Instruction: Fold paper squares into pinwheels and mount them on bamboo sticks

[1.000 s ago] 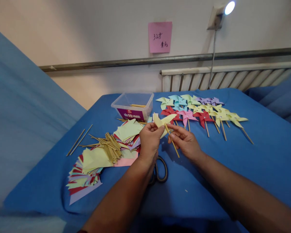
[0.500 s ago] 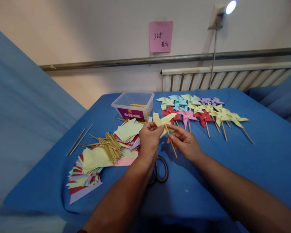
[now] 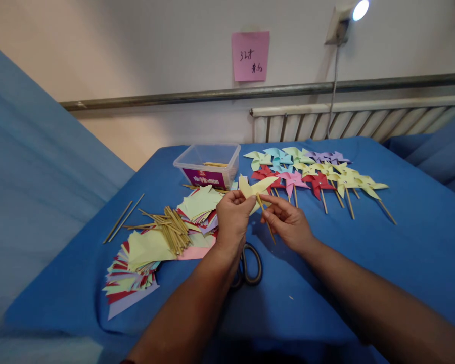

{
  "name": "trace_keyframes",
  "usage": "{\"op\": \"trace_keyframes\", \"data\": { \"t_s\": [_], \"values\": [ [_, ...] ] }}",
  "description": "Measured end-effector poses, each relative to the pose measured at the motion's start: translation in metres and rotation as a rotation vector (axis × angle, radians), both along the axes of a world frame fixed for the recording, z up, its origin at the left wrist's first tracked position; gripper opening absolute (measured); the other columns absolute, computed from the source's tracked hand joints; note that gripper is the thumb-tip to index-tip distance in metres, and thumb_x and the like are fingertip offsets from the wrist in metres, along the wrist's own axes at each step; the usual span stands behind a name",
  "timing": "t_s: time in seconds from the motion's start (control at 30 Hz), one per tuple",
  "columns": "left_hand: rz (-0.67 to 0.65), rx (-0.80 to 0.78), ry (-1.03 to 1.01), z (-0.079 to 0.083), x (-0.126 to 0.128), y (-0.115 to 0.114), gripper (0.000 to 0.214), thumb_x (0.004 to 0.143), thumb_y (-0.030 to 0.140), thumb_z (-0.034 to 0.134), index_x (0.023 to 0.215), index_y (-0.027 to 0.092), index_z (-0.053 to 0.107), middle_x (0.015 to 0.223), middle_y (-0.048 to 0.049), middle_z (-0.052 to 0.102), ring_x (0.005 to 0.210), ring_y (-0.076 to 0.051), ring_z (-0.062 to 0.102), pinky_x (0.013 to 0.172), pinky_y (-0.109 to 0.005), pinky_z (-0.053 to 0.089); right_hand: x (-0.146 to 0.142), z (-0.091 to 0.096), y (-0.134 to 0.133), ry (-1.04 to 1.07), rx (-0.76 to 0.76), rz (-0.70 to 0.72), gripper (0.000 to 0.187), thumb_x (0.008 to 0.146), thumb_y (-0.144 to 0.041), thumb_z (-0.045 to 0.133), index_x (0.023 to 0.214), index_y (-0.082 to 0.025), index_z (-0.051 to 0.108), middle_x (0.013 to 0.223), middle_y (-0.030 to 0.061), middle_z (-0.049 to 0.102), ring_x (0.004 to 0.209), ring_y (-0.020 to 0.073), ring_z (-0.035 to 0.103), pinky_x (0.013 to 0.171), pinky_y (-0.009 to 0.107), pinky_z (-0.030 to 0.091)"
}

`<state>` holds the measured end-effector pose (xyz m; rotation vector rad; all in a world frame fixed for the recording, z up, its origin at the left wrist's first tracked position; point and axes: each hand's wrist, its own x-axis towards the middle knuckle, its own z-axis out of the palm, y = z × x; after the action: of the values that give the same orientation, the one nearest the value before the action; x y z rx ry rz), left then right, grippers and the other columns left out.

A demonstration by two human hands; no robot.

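My left hand [image 3: 233,220] is closed on a pale yellow paper pinwheel [image 3: 255,190], held above the blue cloth. My right hand [image 3: 288,222] pinches a thin wooden stick [image 3: 266,218] whose upper end meets the back of the pinwheel. Both hands are close together over the middle of the table [image 3: 402,253]. Scissors [image 3: 250,263] lie on the cloth just under my left wrist.
Finished pinwheels [image 3: 318,174] in several colours lie in rows at the back right. A clear plastic box [image 3: 208,166] stands behind the hands. Cut coloured papers [image 3: 144,258] and a heap of wooden sticks [image 3: 172,230] lie to the left. A radiator and a pink note are on the wall.
My right hand has drawn slightly closer to my left hand, and the stick has tipped a little more upright against the pinwheel. Everything else lies as before.
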<state>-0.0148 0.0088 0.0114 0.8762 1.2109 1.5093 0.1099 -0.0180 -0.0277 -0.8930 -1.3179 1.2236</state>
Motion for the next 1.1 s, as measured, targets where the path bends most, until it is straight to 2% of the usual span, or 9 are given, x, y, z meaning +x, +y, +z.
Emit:
{"op": "trace_keyframes", "data": {
  "t_s": [0.53,0.63,0.77,0.9,1.0,1.1],
  "values": [
    [0.001,0.007,0.05,-0.003,0.0,0.001,0.028,0.051,0.023,0.079,0.071,0.014,0.061,0.065,-0.0007,0.066,0.056,-0.011,0.058,0.056,-0.022,0.044,-0.004,0.001,-0.004,-0.107,0.025,-0.09,0.041,0.085,-0.031,0.059,0.125,-0.022,0.059,0.069,-0.0034,0.059,0.046,0.008,0.046,0.042,0.021,0.036],
    [-0.003,0.028,0.08,-0.003,0.0,0.001,0.026,0.054,0.024,0.078,0.071,0.015,0.06,0.063,0.0003,0.065,0.055,-0.011,0.058,0.056,-0.022,0.044,-0.003,0.0,-0.005,-0.216,0.116,-0.157,0.036,0.087,-0.029,0.056,0.122,-0.022,0.06,0.068,-0.0029,0.06,0.049,0.0094,0.05,0.045,0.022,0.039],
    [0.004,0.062,0.143,-0.004,0.0,0.001,0.024,0.055,0.023,0.076,0.07,0.016,0.059,0.061,0.0014,0.063,0.054,-0.01,0.056,0.054,-0.021,0.043,0.0,0.001,-0.008,-0.505,0.307,-0.265,0.032,0.09,-0.025,0.051,0.121,-0.022,0.06,0.077,0.0018,0.067,0.062,0.0139,0.061,0.057,0.026,0.046],
    [0.017,0.077,0.207,-0.004,0.001,-0.001,0.022,0.057,0.025,0.076,0.068,0.017,0.059,0.06,0.0021,0.062,0.052,-0.01,0.053,0.051,-0.02,0.04,0.0,0.004,-0.011,-0.714,0.438,-0.332,0.037,0.092,-0.022,0.045,0.129,-0.02,0.054,0.087,0.006,0.071,0.073,0.0185,0.067,0.068,0.031,0.051],
    [0.008,0.075,0.197,-0.004,0.001,-0.002,0.023,0.057,0.025,0.077,0.069,0.017,0.06,0.061,0.0017,0.062,0.053,-0.01,0.054,0.052,-0.021,0.041,-0.001,0.003,-0.012,-0.808,0.494,-0.358,0.044,0.093,-0.021,0.043,0.136,-0.018,0.045,0.094,0.0078,0.072,0.077,0.02,0.068,0.071,0.032,0.053],
    [0.012,0.059,0.168,-0.004,0.001,-0.002,0.023,0.056,0.025,0.077,0.068,0.017,0.059,0.06,0.0019,0.061,0.053,-0.01,0.054,0.052,-0.021,0.041,-0.001,0.002,-0.013,-0.885,0.545,-0.378,0.044,0.094,-0.02,0.042,0.138,-0.019,0.042,0.108,0.0108,0.071,0.086,0.0217,0.069,0.073,0.033,0.053]
  ]
}}
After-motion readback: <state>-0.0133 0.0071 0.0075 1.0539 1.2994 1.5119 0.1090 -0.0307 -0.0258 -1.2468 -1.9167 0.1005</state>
